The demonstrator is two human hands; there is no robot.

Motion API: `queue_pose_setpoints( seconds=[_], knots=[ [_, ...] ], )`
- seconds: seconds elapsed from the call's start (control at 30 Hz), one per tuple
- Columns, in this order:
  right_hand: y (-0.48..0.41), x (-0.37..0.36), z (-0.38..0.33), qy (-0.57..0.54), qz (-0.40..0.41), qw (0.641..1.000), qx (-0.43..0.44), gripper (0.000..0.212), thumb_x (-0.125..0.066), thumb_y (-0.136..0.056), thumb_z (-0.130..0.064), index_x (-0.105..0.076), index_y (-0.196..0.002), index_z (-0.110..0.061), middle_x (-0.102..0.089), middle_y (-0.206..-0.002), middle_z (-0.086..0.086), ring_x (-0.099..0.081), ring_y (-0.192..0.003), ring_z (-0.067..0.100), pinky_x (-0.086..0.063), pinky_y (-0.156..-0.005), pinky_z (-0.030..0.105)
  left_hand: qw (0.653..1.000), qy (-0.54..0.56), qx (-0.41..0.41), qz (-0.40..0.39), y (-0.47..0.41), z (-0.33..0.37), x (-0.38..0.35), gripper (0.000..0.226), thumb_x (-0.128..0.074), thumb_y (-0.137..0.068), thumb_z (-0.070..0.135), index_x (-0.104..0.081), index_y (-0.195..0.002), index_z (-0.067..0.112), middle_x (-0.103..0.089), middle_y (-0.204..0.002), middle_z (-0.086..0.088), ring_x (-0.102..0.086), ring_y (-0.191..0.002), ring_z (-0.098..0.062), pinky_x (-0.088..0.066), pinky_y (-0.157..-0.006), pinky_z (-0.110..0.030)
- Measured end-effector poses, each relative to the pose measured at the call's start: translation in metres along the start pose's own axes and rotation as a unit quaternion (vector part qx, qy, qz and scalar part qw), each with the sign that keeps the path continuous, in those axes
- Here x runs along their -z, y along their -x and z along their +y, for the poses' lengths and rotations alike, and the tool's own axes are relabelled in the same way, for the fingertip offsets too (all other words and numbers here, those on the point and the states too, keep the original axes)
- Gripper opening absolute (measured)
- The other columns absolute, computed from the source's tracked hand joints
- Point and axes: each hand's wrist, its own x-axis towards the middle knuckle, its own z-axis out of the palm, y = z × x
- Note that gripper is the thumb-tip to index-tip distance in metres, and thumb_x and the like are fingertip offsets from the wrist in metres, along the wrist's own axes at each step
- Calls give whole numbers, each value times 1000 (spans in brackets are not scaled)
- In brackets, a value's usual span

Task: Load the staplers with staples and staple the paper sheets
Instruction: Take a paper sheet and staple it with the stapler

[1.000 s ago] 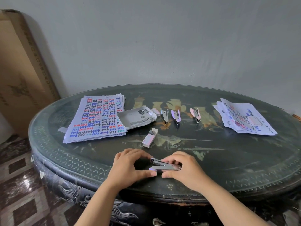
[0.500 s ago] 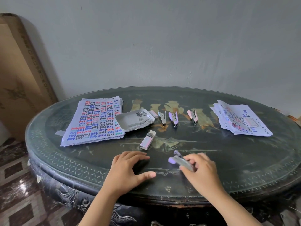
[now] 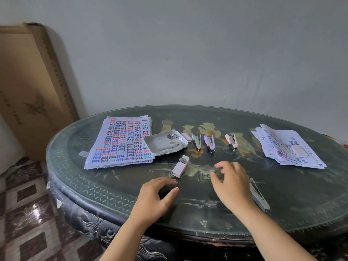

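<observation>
Head view shows your left hand (image 3: pixel 156 196) resting on the tabletop (image 3: pixel 293 187), fingers loosely curled and empty, while your right hand (image 3: pixel 232 183) hovers with fingers spread, holding nothing. A grey stapler (image 3: pixel 259 195) lies flat just right of that hand. Three staplers (image 3: pixel 210 143) sit in a row farther back beside the tray (image 3: pixel 160 146) of staples, with the left stack (image 3: pixel 120 142), right stack (image 3: pixel 286 146) and staple box (image 3: pixel 179 165) around them.
</observation>
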Motion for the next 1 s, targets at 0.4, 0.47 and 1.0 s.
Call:
queue_pose_setpoints(
  seconds=[0.4,0.47,1.0],
  knots=[
    [-52,-86,-164,-47,-170,962,211,26,-45,-97,-33,-56,-116,-18,-59,-118,-3,-53,-107,15,-47,-90,27,877,-160,385,237,-105,-118,142,63,-58,-80,63,-58,-120,15,-62,-120,-12,-55,-109,-35,-46,-92,-47],
    [-52,-92,-163,-20,-180,957,228,30,-42,-98,-36,-55,-120,-19,-57,-122,-3,-52,-110,16,-44,-95,28,868,-195,430,151,-119,-132,149,80,-56,-69,76,-55,-121,15,-60,-119,-11,-55,-109,-35,-45,-92,-46],
    [-55,-101,-148,-21,-216,957,193,36,-39,-99,-41,-54,-125,-21,-56,-125,-6,-49,-117,14,-39,-100,27,884,-75,383,256,-123,-149,184,23,-63,-89,28,-61,-106,13,-67,-87,-10,-60,-66,-23,-43,-51,-28]
  ],
)
